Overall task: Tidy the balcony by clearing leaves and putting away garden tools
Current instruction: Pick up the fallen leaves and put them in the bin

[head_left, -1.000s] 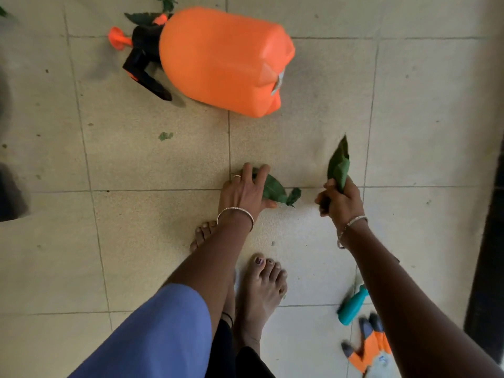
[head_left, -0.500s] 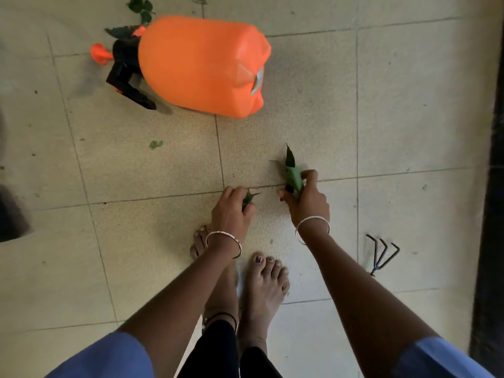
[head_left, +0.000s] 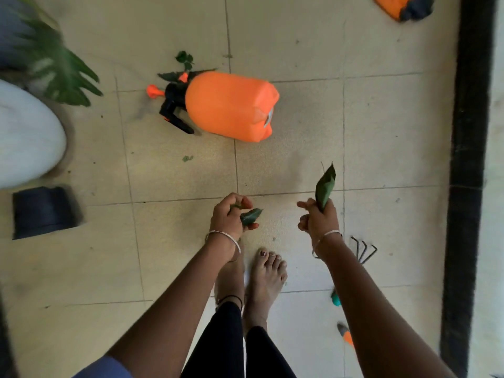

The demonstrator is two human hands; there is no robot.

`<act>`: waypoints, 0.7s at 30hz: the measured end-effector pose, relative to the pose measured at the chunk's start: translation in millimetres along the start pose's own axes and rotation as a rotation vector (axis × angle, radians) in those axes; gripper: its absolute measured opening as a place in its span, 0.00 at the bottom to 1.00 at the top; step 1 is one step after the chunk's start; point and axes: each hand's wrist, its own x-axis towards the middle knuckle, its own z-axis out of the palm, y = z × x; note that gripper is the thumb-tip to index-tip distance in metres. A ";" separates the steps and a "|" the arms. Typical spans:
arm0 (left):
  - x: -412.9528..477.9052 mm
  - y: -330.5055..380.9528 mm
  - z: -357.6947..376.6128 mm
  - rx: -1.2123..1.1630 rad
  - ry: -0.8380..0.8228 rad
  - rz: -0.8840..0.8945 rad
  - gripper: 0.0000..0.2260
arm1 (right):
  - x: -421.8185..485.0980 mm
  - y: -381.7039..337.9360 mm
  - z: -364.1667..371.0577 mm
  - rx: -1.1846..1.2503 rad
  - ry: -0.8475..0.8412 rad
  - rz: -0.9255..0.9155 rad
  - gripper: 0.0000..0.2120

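The right arm hides most of the rake (head_left: 364,251); only its tines and a teal bit of handle show. The left hand (head_left: 229,216) curls round a small leaf (head_left: 251,216), and the right hand (head_left: 317,221) grips a tall leaf (head_left: 325,186) upright. Both have lifted off the floor (head_left: 300,159) and parted. Beyond, the sprayer (head_left: 231,105) lies on its side. A glove (head_left: 401,6) is cut off at the top edge.

We see beige square-tiled floor (head_left: 300,45) filling frame, thin grey grout lines (head_left: 343,132) crossing it, small dark specks scattered. Light soft and even, shadows faint. Wide black strip (head_left: 469,159) runs top to bottom near right edge, paler surface beyond it. At left edge we note blurred white rounded pot (head_left: 24,137), black pot (head_left: 41,211) just below it, blurred green frond (head_left: 62,69) in upper left.
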 end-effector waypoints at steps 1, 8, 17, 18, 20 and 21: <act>-13.1 11.4 0.1 -0.059 0.008 -0.035 0.17 | -16.9 -12.8 -3.0 0.107 -0.040 0.037 0.02; -120.0 107.5 -3.4 -0.127 -0.025 -0.037 0.20 | -162.7 -108.1 -21.0 0.483 -0.202 0.073 0.12; -298.1 248.8 -21.7 -0.326 0.009 -0.009 0.13 | -351.1 -225.0 -67.2 0.576 -0.295 0.043 0.14; -322.9 265.4 -25.8 -0.356 0.014 -0.036 0.09 | -372.9 -238.3 -75.5 0.568 -0.290 0.029 0.14; -375.0 294.6 -34.0 -0.468 -0.028 -0.086 0.11 | -414.4 -261.0 -89.9 0.524 -0.252 -0.015 0.14; -401.4 308.9 -37.8 -0.550 -0.079 -0.093 0.14 | -435.3 -273.2 -95.7 0.497 -0.224 -0.046 0.13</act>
